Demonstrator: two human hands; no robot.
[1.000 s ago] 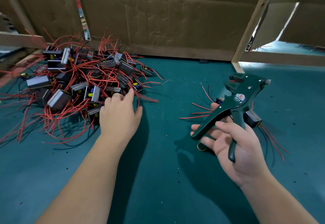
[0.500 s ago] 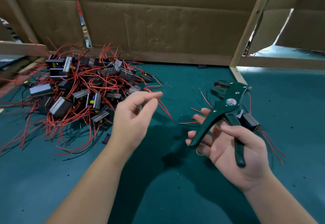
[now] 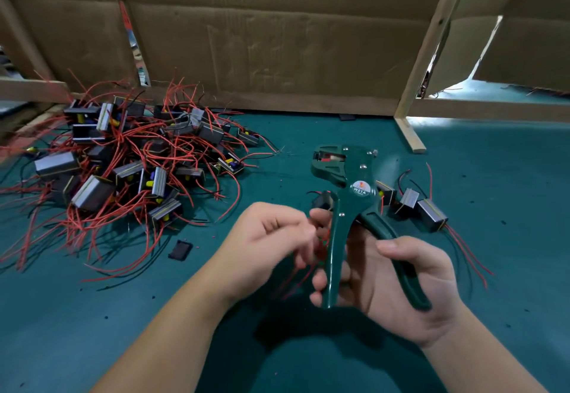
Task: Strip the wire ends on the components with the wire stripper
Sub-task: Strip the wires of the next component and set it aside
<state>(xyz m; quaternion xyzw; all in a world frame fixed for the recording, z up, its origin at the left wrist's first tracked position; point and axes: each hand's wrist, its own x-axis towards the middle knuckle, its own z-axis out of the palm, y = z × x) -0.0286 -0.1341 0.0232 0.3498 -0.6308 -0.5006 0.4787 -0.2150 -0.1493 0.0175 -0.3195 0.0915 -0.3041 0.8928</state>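
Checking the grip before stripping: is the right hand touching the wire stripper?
Touching. The head view shows the right hand's fingers curled round one handle of the wire stripper, thumb lying over the other.

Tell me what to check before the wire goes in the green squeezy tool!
1. Tool held: ok, right hand grips the wire stripper.
2. Tool unsqueezed: ok, handles spread apart.
3. Wire held: ok, left hand pinches red wires.
4. Wire end inside the stripper's head: not ok, wires sit down beside the handles.
5. Which component they belong to: cannot tell, blurred.
6. More work nearby: ok, pile lies to the left.
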